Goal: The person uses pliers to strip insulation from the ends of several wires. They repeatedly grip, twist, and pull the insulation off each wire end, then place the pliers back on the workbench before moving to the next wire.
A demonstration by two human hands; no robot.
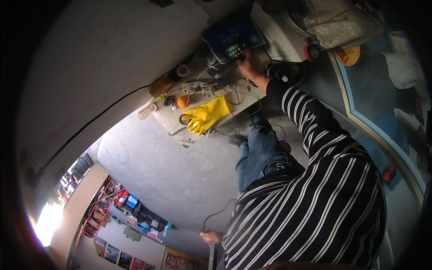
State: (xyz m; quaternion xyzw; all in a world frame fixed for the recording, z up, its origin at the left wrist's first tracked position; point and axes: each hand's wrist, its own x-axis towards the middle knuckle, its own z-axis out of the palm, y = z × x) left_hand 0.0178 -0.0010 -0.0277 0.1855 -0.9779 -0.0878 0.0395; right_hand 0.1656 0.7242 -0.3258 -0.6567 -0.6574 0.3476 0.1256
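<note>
At the far left, bright light comes in at an opening (pixel 49 223), and just right of it a red metal rack (pixel 92 220) stands along the floor near a row of posters (pixel 111 254). A blue box (pixel 132 201) and other small goods are lined up beside the rack. Farther right, a clear jar (pixel 147 111) lies on its side at the near left end of the counter (pixel 167 119). On the counter, an orange (pixel 183 101) sits just behind a pair of yellow rubber gloves (pixel 211 112), which lie overlapping with their fingers to the left and cuffs to the right; a white power strip (pixel 196 87) with plugs and tangled cords is behind them. Low in the view, well apart from the counter, the left hand (pixel 210 237) is curled beside a dark cord (pixel 216 211) and a grey bar (pixel 211 256); whether it grips either cannot be told. At the far end of the counter, a smartphone (pixel 233 51) with lit icons is over a dark blue package (pixel 231 32). The right hand (pixel 250 65) is at the phone's lower edge, fingers bent; I cannot tell whether they clasp it or only touch it. Rightmost come a pale cloth (pixel 337 27) and a yellow disc (pixel 348 56).
</note>
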